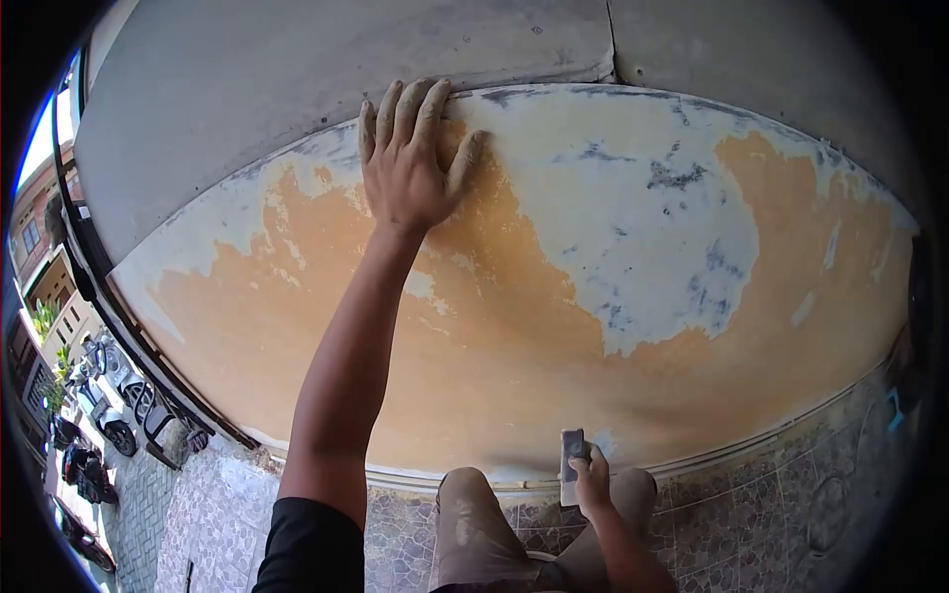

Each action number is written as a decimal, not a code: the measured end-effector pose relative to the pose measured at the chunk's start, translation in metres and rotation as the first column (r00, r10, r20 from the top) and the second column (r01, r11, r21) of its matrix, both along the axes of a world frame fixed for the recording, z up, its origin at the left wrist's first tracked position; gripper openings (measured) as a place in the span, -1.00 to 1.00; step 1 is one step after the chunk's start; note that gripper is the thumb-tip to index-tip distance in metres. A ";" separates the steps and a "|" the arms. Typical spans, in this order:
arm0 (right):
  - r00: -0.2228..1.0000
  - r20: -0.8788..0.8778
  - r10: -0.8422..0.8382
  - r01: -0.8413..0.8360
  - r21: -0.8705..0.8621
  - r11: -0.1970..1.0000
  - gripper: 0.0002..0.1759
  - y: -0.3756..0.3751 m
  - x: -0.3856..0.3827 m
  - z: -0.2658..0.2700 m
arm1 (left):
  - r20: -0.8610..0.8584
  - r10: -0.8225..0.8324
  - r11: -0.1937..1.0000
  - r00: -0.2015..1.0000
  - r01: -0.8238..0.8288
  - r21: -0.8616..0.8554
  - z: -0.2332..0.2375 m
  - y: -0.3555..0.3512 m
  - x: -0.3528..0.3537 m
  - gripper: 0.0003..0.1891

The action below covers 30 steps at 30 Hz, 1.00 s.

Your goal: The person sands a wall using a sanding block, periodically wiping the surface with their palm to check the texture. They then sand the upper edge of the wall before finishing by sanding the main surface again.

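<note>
My left hand [413, 158] lies flat against the upper part of an orange wall [395, 385], fingers spread and fingertips dusted grey. Around it, the paint gives way to rough-edged cream-white patches [643, 227] with dark grey smudges. Low in front of my knees, my right hand [593, 484] is closed around a slim, flat rectangular block [570, 465], dark on its upper face and paler toward the bottom. Its exact kind I cannot tell. The block is upright, overlapping the wall's lower edge in this view.
Grey panels [346, 59] border the wall's top edge. My dusty knees [470, 514] are over a stone-patterned tile floor [732, 524]. Beyond a dark metal frame [148, 351] on the left, several motorbikes [99, 410] stand on paving. A light blue object [896, 408] is at the far right.
</note>
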State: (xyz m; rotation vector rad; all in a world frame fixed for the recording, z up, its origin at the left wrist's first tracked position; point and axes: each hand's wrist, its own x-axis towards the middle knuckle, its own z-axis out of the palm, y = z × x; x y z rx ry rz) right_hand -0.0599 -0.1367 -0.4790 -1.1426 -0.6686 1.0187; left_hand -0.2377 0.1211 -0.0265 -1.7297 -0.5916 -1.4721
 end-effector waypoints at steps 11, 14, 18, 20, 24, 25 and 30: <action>0.950 0.104 0.293 -0.301 0.546 0.782 -0.27 0.040 0.019 0.317 | 0.001 -0.142 0.990 0.990 0.142 -0.019 0.006 -0.003 -0.008 -0.45; 0.950 0.190 0.249 -0.313 0.535 0.784 -0.30 0.053 0.017 0.341 | 0.035 -0.104 0.994 0.994 0.104 -0.016 0.004 -0.002 -0.007 -0.47; 0.784 0.580 -0.222 -0.280 0.649 0.707 -0.38 0.089 0.020 0.370 | 0.076 -0.109 0.992 0.991 0.113 -0.050 0.005 0.003 -0.006 -0.51; 0.615 0.621 -0.485 -0.233 0.731 0.641 -0.43 0.108 0.018 0.385 | 0.136 -0.209 0.978 0.969 0.211 -0.003 0.003 0.006 -0.006 -0.55; 0.193 0.483 -0.854 -0.320 0.854 0.411 -0.42 0.149 0.000 0.435 | 0.193 -0.152 0.988 0.969 0.147 0.036 0.002 0.007 -0.006 -0.62; 0.192 0.485 -0.853 -0.326 0.851 0.411 -0.42 0.160 -0.006 0.443 | 0.199 -0.149 0.989 0.969 0.145 0.036 0.003 0.007 -0.005 -0.62; 0.046 0.386 -0.921 -0.348 0.871 0.347 -0.42 0.182 -0.019 0.432 | 0.193 -0.181 0.983 0.964 0.172 0.066 0.003 0.011 -0.006 -0.66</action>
